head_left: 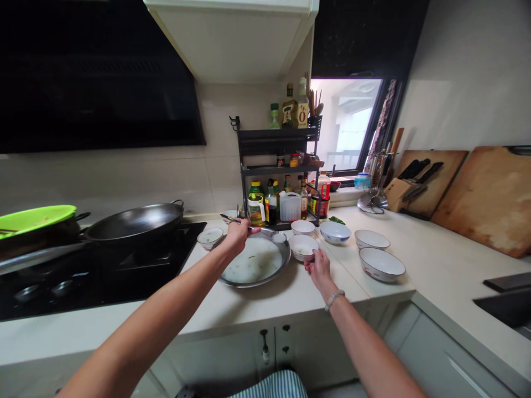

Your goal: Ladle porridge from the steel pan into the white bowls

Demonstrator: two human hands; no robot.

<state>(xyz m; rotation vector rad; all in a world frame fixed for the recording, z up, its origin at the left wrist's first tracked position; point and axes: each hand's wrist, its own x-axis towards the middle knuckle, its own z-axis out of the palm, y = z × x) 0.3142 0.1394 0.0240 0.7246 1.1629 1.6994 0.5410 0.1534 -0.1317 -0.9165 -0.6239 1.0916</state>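
My left hand (237, 236) is closed round the dark handle of a ladle. Its metal ladle bowl (279, 237) is over the right rim side of a wide metal basin (286, 264), which holds cloudy whitish liquid with small green bits. With my right hand (321, 272) I grip the near right edge of a white bowl (301, 253) beside the basin; a little pale content shows inside it. Behind that stands another white bowl (302, 225), with a blue-patterned bowl (334, 235) to its right. Left of the basin, a small bowl (209, 236) contains whitish liquid with green bits.
Two more bowls (381, 266) stand on the right counter. A wok (135, 222) and a green strainer (37, 218) are over the stove (136, 271). Behind the basin rises a black spice rack (274, 168) with bottles. Knives in a block (400, 193) and cutting boards (489, 193) stand right.
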